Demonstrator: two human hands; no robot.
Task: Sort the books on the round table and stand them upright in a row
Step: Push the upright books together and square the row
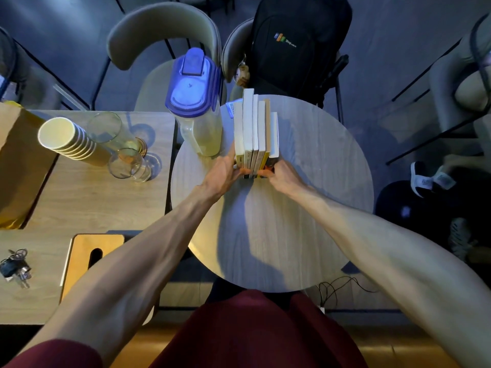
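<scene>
Several books (255, 128) stand upright side by side in a tight row on the round wooden table (305, 208), spines toward me and page edges up. My left hand (225, 173) presses against the row's left side at the spine end. From the other side, my right hand (281, 175) presses against the small rightmost book. The row is squeezed between both hands. The fingertips are partly hidden behind the spines.
A clear pitcher with a blue lid (195, 102) stands at the round table's left edge, close to the books. The adjoining table holds stacked paper cups (66, 139), two glasses (127, 163), keys (16, 266) and a wooden box (90, 258). A chair with a black backpack (297, 46) stands behind.
</scene>
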